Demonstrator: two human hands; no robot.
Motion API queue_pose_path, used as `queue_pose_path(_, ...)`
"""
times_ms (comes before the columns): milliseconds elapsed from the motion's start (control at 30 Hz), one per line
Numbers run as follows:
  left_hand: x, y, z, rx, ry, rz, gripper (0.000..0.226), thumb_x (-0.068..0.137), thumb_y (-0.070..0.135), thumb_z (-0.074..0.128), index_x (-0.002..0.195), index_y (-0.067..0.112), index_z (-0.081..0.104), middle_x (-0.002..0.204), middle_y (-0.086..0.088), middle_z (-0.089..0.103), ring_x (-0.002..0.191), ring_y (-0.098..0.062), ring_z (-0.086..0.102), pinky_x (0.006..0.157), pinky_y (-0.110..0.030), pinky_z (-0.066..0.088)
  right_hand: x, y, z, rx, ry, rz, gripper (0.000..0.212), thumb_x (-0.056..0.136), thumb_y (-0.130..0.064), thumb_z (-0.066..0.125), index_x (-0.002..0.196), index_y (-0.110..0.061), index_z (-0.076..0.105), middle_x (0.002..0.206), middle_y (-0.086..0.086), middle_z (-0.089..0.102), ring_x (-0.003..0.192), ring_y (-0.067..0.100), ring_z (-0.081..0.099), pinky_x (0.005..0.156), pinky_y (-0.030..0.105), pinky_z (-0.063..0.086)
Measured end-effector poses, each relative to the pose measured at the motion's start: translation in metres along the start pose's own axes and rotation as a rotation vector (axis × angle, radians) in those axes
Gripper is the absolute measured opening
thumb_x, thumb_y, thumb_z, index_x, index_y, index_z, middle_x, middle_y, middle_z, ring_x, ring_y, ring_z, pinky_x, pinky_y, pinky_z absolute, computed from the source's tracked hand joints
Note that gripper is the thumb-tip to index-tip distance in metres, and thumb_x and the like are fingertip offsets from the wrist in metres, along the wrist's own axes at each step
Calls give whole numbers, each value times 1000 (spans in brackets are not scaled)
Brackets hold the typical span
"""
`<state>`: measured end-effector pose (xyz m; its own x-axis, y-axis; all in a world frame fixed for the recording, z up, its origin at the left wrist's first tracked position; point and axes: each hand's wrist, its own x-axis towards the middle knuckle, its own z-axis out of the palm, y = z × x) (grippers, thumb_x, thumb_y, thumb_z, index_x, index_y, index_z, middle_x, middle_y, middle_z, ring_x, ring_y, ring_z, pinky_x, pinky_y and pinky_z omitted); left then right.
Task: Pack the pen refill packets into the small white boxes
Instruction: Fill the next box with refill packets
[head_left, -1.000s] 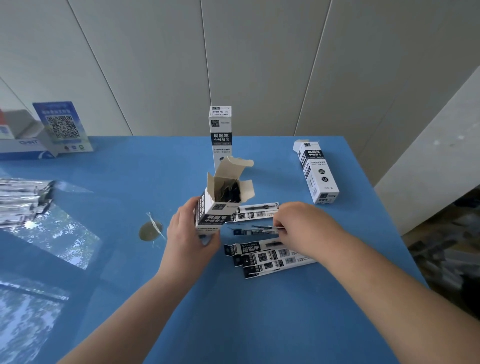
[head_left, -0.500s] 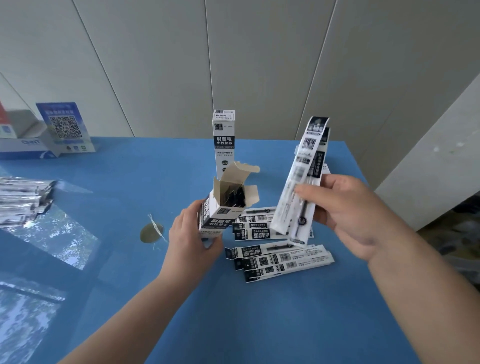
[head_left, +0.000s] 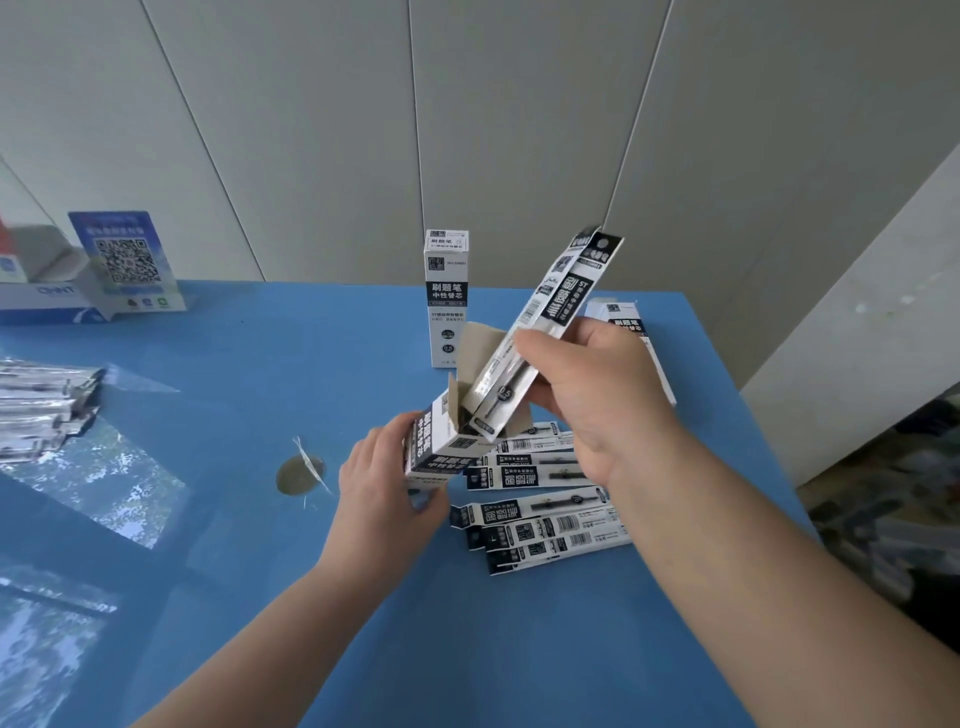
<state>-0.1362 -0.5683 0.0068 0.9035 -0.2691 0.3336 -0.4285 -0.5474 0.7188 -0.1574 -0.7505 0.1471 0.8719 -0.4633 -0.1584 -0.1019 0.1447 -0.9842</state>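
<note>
My left hand (head_left: 387, 488) grips a small white box (head_left: 441, 447) with its top flaps open, tilted on the blue table (head_left: 363, 649). My right hand (head_left: 592, 410) pinches two pen refill packets (head_left: 545, 322) held slanted, their lower ends entering the box's opening. Several more refill packets (head_left: 540, 512) lie flat on the table below my right hand. A closed box (head_left: 447, 299) stands upright behind. Another box (head_left: 626, 325) lies mostly hidden behind my right hand.
A stack of clear-wrapped packets (head_left: 41, 405) sits at the left edge. A QR-code sign (head_left: 127, 262) and a white carton (head_left: 39, 296) stand at the back left. A round hole with a scrap (head_left: 301, 473) is left of my left hand. The table's right edge drops off.
My right hand picked packets off the table, raised them, then swung them left and down so their lower ends now sit in the open box. My left hand kept holding the box.
</note>
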Motion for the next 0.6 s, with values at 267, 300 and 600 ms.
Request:
queue_pose_path(267, 1, -1, 1, 21, 18, 37, 68, 71, 17, 68, 132, 34, 41, 111, 23, 47, 101, -3, 40, 97, -46, 43, -4, 11, 9, -134, 113, -128, 22, 74, -23, 67, 83, -4, 69, 86, 21, 73, 66, 25, 64, 70, 52, 63)
queue_pose_path(300, 1, 0, 1, 20, 15, 32, 68, 72, 18, 68, 132, 33, 41, 112, 21, 49, 101, -3, 40, 97, -47, 42, -7, 13, 12, -163, 132, -154, 23, 74, -26, 66, 82, -4, 68, 83, 20, 73, 62, 23, 59, 65, 46, 58)
queue_pose_path(600, 4, -1, 1, -12, 32, -14, 76, 72, 10, 75, 133, 35, 38, 113, 21, 49, 104, 1, 39, 97, -50, 44, -22, 20, 6, -362, 5, -270, 17, 82, -32, 81, 86, -21, 69, 73, -14, 74, 64, -1, 68, 57, 17, 52)
